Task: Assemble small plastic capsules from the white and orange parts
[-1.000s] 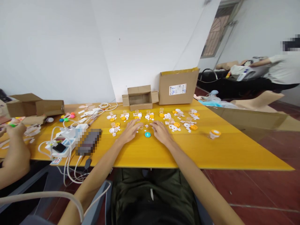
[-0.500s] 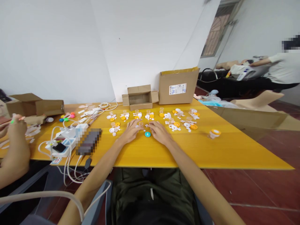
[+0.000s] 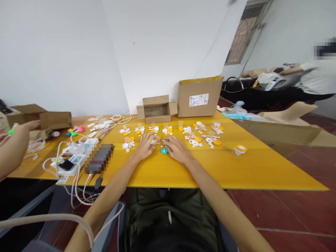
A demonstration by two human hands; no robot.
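- the small round teal plastic disc (image 3: 164,151) is lying on the yellow-brown wooden table (image 3: 252,171) in front of you, between your two hands and nearer the right one.
- your right hand (image 3: 179,149) is resting palm down beside it, fingers loosely curled, the thumb side meeting the disc's edge; you are perhaps touching it, but whether you are gripping it, i cannot tell.
- your left hand (image 3: 145,146) is curving over the tabletop with fingers partly bent; the small clear plastic cup (image 3: 158,140) is sitting just beside its fingertips, and i cannot tell whether they are holding anything.
- beyond and to both sides of your hands, loose groups of small white and orange plastic parts (image 3: 195,142) are spreading across the tabletop, clear cups among them.
- a clear plastic jar with an orange-and-white lid (image 3: 239,149) is standing well apart on your right.
- behind the parts, a small open brown cardboard box (image 3: 157,119) is sitting next to a larger labelled brown cardboard box (image 3: 217,101).
- on your left, a white power strip (image 3: 69,171) is lying among white cables, and a co-worker's forearm (image 3: 19,147) is extending over the table.
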